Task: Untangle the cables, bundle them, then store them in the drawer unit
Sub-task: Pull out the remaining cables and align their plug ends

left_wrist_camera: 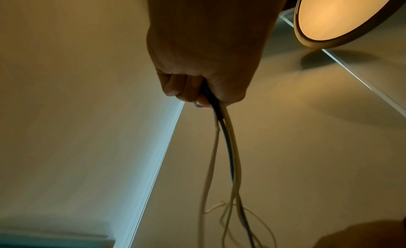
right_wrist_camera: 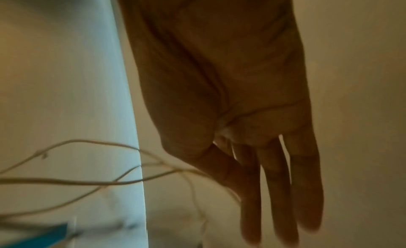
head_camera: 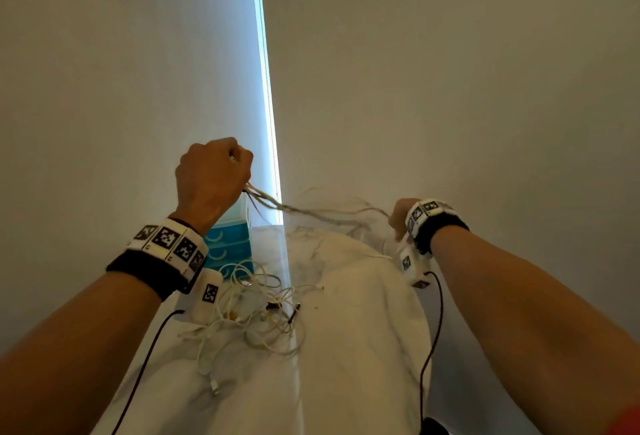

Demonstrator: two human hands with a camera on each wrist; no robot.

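My left hand [head_camera: 214,175] is raised in a fist and grips one end of a bunch of white and dark cables [head_camera: 311,211]. In the left wrist view the cables [left_wrist_camera: 228,139] hang down out of the left hand [left_wrist_camera: 197,69]. The strands stretch rightwards to my right hand [head_camera: 401,214]. In the right wrist view the right hand [right_wrist_camera: 241,113] has straight fingers, its thumb pressed to the index finger where the cables [right_wrist_camera: 87,182] meet it. A tangled pile of white cables [head_camera: 256,317] lies on the table below. The blue drawer unit [head_camera: 227,244] stands behind my left wrist.
The white marbled table [head_camera: 363,330] runs forward to the wall corner. A bright window strip [head_camera: 266,88] rises there. Black wrist-camera leads [head_camera: 145,365] trail from both wrists. A round ceiling lamp [left_wrist_camera: 334,14] glows overhead.
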